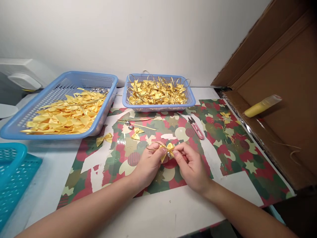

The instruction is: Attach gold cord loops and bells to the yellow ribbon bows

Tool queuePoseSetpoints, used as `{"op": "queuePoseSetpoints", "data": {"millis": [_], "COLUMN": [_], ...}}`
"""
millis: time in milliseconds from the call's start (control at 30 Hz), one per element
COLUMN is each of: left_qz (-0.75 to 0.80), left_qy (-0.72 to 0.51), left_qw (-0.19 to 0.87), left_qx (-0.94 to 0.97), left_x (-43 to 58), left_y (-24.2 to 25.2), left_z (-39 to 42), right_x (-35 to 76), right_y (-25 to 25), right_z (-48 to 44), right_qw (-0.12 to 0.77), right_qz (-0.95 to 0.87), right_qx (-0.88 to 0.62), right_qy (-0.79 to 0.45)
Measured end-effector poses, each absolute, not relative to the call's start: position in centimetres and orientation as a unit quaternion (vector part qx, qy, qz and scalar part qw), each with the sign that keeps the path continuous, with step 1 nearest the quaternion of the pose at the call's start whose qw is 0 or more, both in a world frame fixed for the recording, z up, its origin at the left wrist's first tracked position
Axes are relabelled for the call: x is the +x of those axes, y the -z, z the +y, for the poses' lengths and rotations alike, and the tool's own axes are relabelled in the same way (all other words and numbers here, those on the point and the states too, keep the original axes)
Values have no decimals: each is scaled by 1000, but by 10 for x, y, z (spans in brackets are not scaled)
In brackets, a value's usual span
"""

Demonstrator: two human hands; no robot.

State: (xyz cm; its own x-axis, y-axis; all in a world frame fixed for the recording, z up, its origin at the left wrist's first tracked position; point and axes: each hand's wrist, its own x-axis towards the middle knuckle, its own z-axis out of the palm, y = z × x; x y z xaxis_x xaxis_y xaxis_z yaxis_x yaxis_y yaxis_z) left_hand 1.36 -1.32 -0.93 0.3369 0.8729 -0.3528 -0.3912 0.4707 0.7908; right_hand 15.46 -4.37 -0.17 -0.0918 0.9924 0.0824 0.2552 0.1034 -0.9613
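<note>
My left hand [148, 163] and my right hand [190, 165] meet over the patterned paper mat [228, 145], fingers pinched together on one small yellow ribbon bow [169, 147]. A thin gold cord loop [152, 146] sticks out to the left of the bow. A small silver bell [168, 154] seems to hang at the bow, between my fingertips. Two loose yellow bows [104, 138] [137, 133] and two silver bells [129, 125] lie on the mat beyond my hands.
A large blue basket [61, 82] of plain yellow bows stands at the back left. A smaller blue basket [190, 97] holds bows with gold loops. Pink thread snips [196, 127] lie on the mat. A teal basket [15, 172] sits at left, a cardboard box [277, 99] with a yellow tube [261, 106] at right.
</note>
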Motion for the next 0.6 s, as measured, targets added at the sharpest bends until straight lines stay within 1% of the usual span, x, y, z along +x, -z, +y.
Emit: {"op": "queuePoseSetpoints", "data": {"millis": [600], "left_qz": [379], "left_qy": [-406], "left_qw": [773], "left_qx": [307], "left_x": [13], "left_y": [11], "left_z": [-13], "right_x": [159], "right_y": [-4], "right_z": [-42], "right_qw": [424], "right_qz": [-666], "right_qx": [-517], "right_qy": [-332]}}
